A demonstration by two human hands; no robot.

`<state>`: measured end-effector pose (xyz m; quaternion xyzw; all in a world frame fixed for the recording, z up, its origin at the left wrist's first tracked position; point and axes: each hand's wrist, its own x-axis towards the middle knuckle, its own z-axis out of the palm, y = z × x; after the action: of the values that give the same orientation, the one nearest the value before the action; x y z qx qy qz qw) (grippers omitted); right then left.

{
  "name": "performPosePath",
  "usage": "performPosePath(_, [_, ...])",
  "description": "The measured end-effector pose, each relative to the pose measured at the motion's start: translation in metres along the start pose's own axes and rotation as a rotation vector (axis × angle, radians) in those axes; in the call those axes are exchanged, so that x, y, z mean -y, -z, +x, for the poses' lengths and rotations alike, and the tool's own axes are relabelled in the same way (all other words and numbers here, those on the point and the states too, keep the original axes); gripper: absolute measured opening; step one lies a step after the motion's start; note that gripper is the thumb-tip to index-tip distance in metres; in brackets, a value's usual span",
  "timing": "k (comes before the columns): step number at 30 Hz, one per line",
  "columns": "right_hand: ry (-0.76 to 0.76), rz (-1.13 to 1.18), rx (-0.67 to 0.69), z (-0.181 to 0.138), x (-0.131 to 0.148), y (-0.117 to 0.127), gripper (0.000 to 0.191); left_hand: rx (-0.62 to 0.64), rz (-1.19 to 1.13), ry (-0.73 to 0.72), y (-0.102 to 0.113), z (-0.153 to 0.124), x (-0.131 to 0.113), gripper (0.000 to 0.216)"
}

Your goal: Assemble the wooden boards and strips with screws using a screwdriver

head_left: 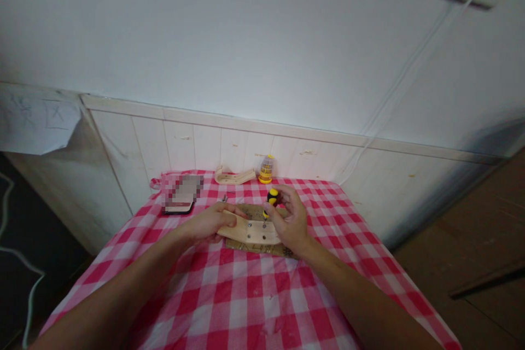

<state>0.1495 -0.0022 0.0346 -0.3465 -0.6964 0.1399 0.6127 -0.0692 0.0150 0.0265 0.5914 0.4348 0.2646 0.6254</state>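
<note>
My left hand (217, 221) is closed on the left end of a pale bent wooden piece (256, 233), thumb on top. Several screws or screw holes show as dark spots on its flat middle. In my right hand (291, 219) is a short yellow and black screwdriver (271, 200), gripped by the handle and held nearly upright. Its tip meets one of the screws in the upper right of that group. Under the wood lies a piece of brown cardboard (258, 248). My right hand hides the wood's right end.
A second bent wooden piece (235, 177) stands at the table's back edge, beside a clear and yellow cone-shaped container (266, 170). A phone-like flat object (180, 208) lies back left. Small metal parts (224, 198) lie behind my left hand. The checked tablecloth (229, 295) reaches the wall.
</note>
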Motion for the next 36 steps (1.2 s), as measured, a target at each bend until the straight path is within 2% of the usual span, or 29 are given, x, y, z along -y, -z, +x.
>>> performPosePath(5, [0.005, -0.015, -0.006, -0.0011, -0.0009, 0.0001, 0.034, -0.02, -0.001, 0.009, 0.0008, -0.0028, -0.0036, 0.051])
performPosePath(22, [0.047, -0.07, 0.16, -0.0007, 0.002, 0.0056, 0.037, -0.003, 0.003, 0.019, 0.0015, -0.0053, -0.006, 0.05])
performPosePath(29, [0.049, -0.066, 0.093, -0.0025, -0.001, 0.0029, 0.031, -0.005, 0.016, 0.006, 0.0017, -0.0039, -0.0047, 0.052])
performPosePath(36, [0.037, -0.073, 0.083, -0.0041, -0.0013, -0.0007, 0.028, -0.014, 0.021, 0.012, 0.0015, -0.0046, -0.0062, 0.053])
